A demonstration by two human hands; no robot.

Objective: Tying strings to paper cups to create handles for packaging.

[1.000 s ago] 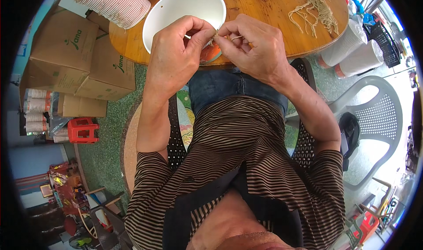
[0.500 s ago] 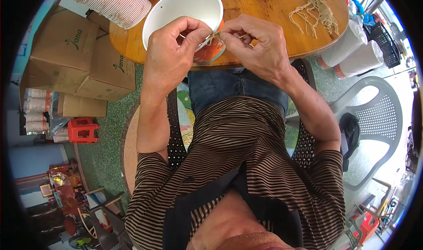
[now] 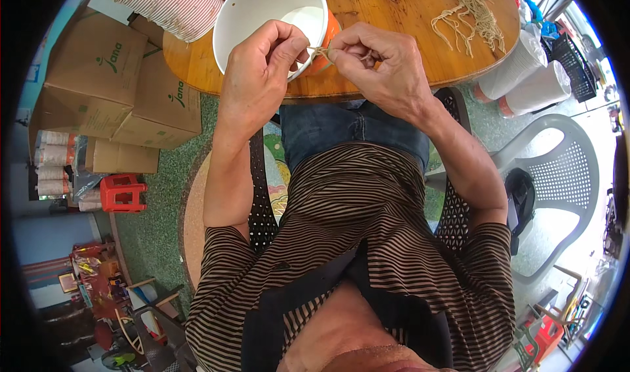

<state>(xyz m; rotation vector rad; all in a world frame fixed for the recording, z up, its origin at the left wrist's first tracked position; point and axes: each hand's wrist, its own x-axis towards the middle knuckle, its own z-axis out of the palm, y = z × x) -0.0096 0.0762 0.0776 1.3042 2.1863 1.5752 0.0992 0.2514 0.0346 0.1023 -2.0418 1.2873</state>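
Note:
A large white paper bucket (image 3: 244, 14) with an orange printed outside is tilted on the wooden table, its open mouth toward me. At its near rim, my left hand (image 3: 262, 67) pinches one end of a tan string (image 3: 319, 52) between thumb and forefinger. My right hand (image 3: 377, 60) grips the string from the other side, fingers curled around it. Between the two pinches the string looks knotted or twisted, close to the bucket's rim. Whether it passes through the bucket wall is hidden by my fingers.
A loose bundle of tan strings (image 3: 478, 18) lies on the table (image 3: 367, 4) at the right. Long stacks of nested paper buckets (image 3: 167, 4) lie at the far left. Cardboard boxes (image 3: 92, 63) and a red stool (image 3: 123, 193) stand left; a grey plastic chair (image 3: 558, 175) stands right.
The bucket has shifted slightly away and tipped, showing more of its inside. Both hands keep their hold on the string, now drawn tighter between them.

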